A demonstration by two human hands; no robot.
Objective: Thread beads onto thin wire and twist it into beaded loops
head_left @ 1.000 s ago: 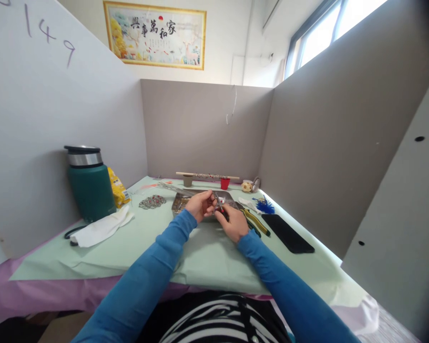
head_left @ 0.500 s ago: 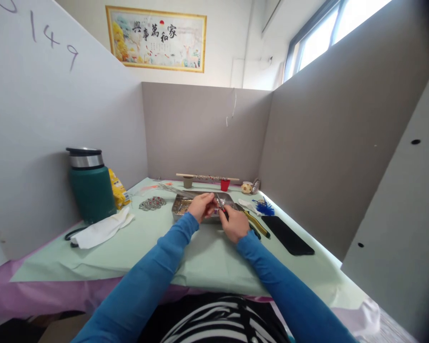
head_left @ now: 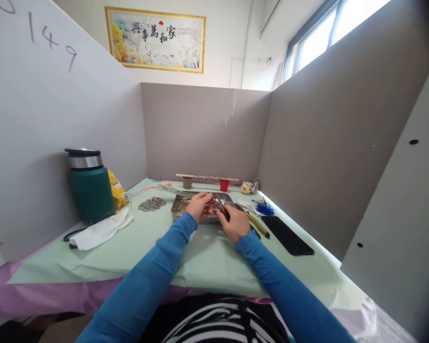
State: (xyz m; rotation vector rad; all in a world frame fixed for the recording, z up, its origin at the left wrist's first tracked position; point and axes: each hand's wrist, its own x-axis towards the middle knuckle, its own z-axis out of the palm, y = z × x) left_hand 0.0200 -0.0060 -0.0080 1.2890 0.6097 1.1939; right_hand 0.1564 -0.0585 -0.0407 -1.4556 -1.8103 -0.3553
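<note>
red-handled tool (head_left: 226, 216), 1, grasped by right fingers (head_left: 221, 219); left fingers (head_left: 205, 198), cannot tell if grasping; 2 cups (head_left: 224, 186).

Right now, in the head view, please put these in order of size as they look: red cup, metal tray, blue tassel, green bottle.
1. Green bottle
2. Metal tray, partly hidden
3. Blue tassel
4. Red cup

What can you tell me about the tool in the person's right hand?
The tool has a slim, grey, metal-looking end and a red-and-black handle. The right hand grips the handle; the end points away and slightly left, over the tray, near the left hand. Whether its tip touches anything is too small to tell.
</note>
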